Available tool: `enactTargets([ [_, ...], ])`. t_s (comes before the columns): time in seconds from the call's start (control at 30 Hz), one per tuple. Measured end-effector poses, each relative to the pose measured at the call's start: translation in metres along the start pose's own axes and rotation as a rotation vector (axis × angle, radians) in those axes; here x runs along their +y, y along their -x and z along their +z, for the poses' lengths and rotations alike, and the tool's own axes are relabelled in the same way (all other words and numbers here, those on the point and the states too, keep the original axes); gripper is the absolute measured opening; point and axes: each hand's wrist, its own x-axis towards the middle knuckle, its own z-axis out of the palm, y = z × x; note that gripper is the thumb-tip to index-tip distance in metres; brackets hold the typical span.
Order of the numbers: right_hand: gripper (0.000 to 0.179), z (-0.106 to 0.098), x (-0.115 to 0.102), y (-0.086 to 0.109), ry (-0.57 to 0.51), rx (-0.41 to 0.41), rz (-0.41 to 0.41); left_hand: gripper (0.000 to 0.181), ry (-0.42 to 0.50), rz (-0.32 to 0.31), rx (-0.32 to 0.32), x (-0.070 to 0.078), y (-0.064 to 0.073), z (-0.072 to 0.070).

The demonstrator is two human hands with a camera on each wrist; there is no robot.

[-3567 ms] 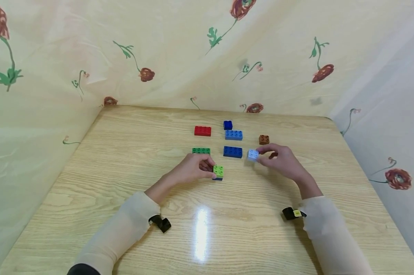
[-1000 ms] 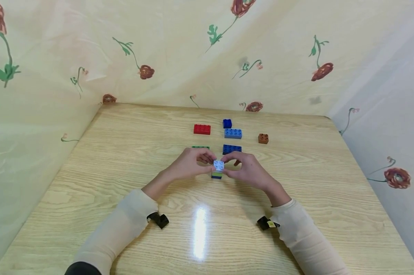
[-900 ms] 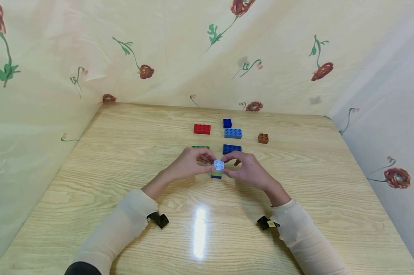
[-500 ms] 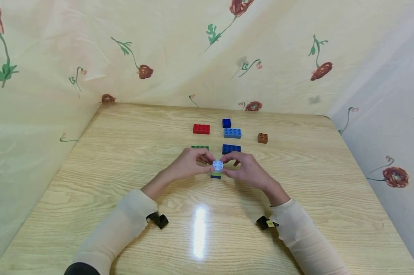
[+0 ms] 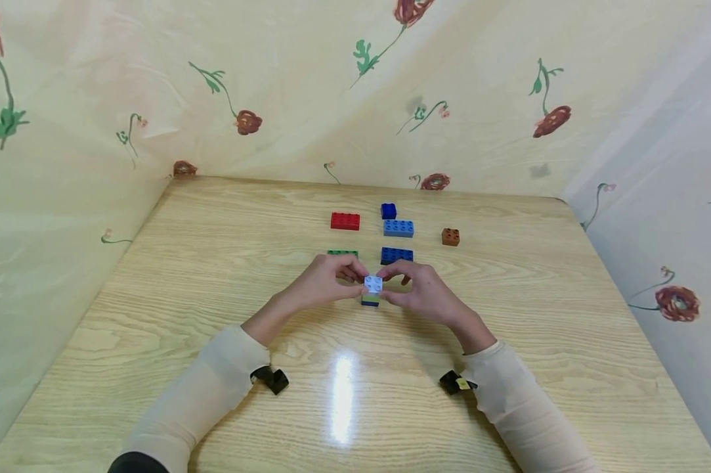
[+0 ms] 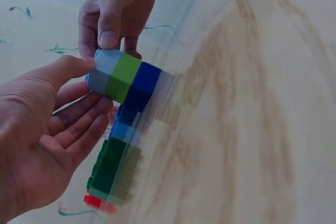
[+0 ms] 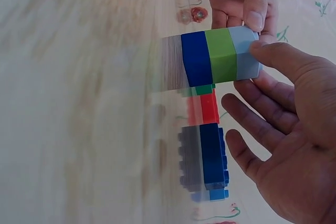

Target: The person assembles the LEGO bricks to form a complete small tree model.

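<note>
A small stack of three square toy bricks stands upright on the table: a dark blue brick [image 6: 144, 85] at the bottom, a lime green brick [image 7: 220, 55] in the middle and a light blue brick [image 5: 373, 284] on top. My left hand [image 5: 325, 284] pinches the light blue brick from the left between thumb and fingers. From the right, my right hand [image 5: 421, 292] pinches the same brick, its thumb on the near side. In both wrist views the three bricks sit flush, with no gap showing between them.
Behind the hands lie a green brick [image 5: 343, 253], a red brick [image 5: 345, 221], a long dark blue brick [image 5: 397, 255], a medium blue brick [image 5: 398, 228], a small blue brick [image 5: 388, 211] and a brown brick [image 5: 450, 237]. Flowered cloth [image 5: 296, 85] hangs behind the wooden table [image 5: 243, 223].
Since the oldest frame my right hand has carried the light blue brick leftward onto the lime green one. My left hand's fingers have shifted up to it. Over the last second both hands stay nearly still.
</note>
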Motion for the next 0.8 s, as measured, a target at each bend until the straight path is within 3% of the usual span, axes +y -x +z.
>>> enactTargets([
  [0.33,0.029,-0.002,0.004,0.003,-0.020,0.010,0.004,0.021,-0.004,0.007,-0.010,0.002,-0.003,0.002],
  [0.5,0.028,-0.001,0.006,0.004,-0.025,0.007,0.015,0.028,-0.003,-0.010,-0.024,0.004,-0.002,-0.004],
  [0.8,0.029,0.000,0.004,0.002,-0.021,-0.008,0.024,0.033,-0.076,-0.031,0.096,0.003,-0.010,-0.031],
])
